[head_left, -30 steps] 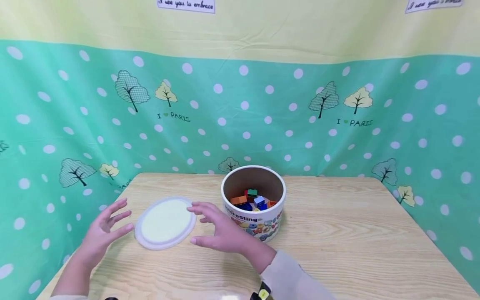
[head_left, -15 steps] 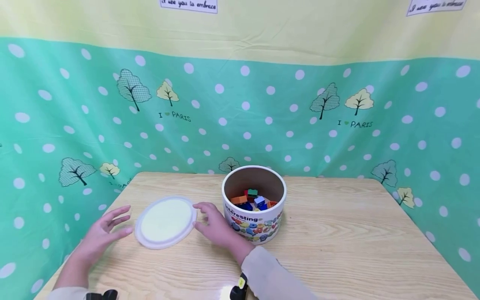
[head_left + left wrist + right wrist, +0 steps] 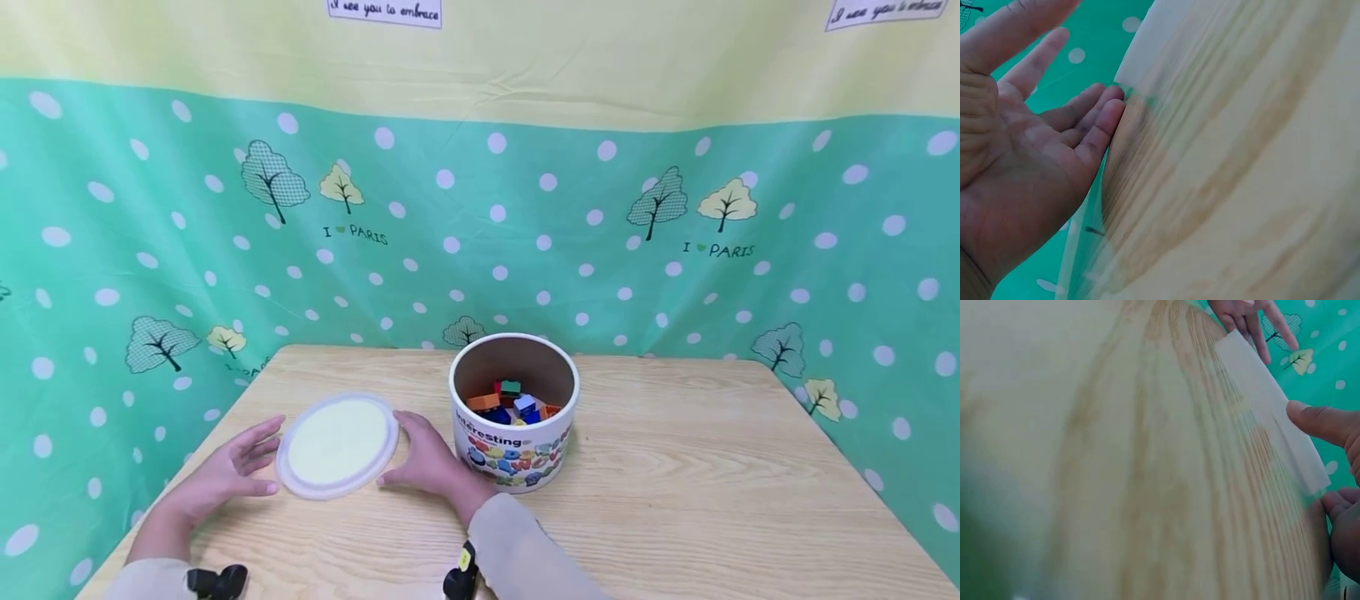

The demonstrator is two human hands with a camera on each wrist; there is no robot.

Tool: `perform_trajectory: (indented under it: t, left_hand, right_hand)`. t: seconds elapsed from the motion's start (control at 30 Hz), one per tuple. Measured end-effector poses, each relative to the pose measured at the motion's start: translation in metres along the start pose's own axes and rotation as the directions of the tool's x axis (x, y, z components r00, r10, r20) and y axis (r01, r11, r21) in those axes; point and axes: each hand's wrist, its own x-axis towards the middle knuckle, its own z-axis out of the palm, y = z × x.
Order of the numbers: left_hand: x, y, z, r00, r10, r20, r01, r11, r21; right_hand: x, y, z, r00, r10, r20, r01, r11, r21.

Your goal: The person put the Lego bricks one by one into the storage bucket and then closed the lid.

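Observation:
A round white lid (image 3: 337, 442) with a pale yellow centre lies flat on the wooden table. Beside its left rim is my left hand (image 3: 225, 471), fingers extended and thumb apart. My right hand (image 3: 431, 458) reaches the opposite rim, its fingertips at the edge and its thumb spread toward the front. In the left wrist view, the fingertips of the left hand (image 3: 1041, 137) come close to the lid (image 3: 1147, 50); contact is unclear. The right wrist view has the lid (image 3: 1279, 419) edge-on, between both hands. Neither hand visibly grips it.
Just right of my right hand stands a white round bucket (image 3: 517, 454) with printed letters. Several coloured building blocks (image 3: 510, 408) lie inside. A green dotted curtain (image 3: 547, 208) hangs behind and beside the wooden table (image 3: 697, 467).
Both hands have come closer to the lid, the left moving right toward its rim and the right lowering to the opposite side. The lid stays in place on the table.

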Motion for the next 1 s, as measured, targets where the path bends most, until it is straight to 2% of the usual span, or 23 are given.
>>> perform_trajectory:
  t: [0.17,0.33,0.43,0.53,0.63,0.73,0.87,1.0]
  left_hand:
    - [0.004,-0.007,0.001,1.000,-0.004,0.013,0.004,0.999,0.043]
    - [0.007,-0.009,0.002,1.000,0.009,0.015,-0.010,1.000,0.027]
    - [0.009,-0.010,0.002,1.000,0.012,0.004,-0.013,1.000,0.008]
    - [0.007,-0.010,0.003,1.000,-0.008,-0.021,0.008,1.000,0.004]
    - [0.005,-0.009,0.005,0.998,-0.046,-0.051,0.045,0.999,-0.006]
    - [0.003,-0.011,0.007,0.996,-0.068,-0.064,0.066,0.997,-0.037]
    - [0.002,-0.013,0.007,0.994,-0.077,-0.081,0.070,0.994,-0.087]
    - [0.002,-0.015,0.007,0.993,-0.054,-0.100,0.042,0.992,-0.123]
  right_hand:
    - [0.003,0.000,0.003,1.000,0.013,0.001,-0.013,0.997,-0.079]
    - [0.004,0.000,0.006,0.997,0.058,-0.042,-0.061,0.995,-0.077]
    - [0.004,0.001,0.005,0.995,0.084,-0.062,-0.084,0.996,0.004]
    - [0.005,0.004,0.003,0.993,0.096,-0.065,-0.086,0.986,0.141]
    - [0.004,0.007,0.002,0.994,0.091,-0.062,-0.068,0.948,0.311]
    - [0.005,0.011,0.003,0.994,0.088,-0.062,-0.052,0.895,0.443]
    - [0.007,0.014,0.006,0.992,0.094,-0.080,-0.030,0.812,0.582]
    - [0.009,0.014,0.008,0.989,0.087,-0.122,0.025,0.709,0.705]
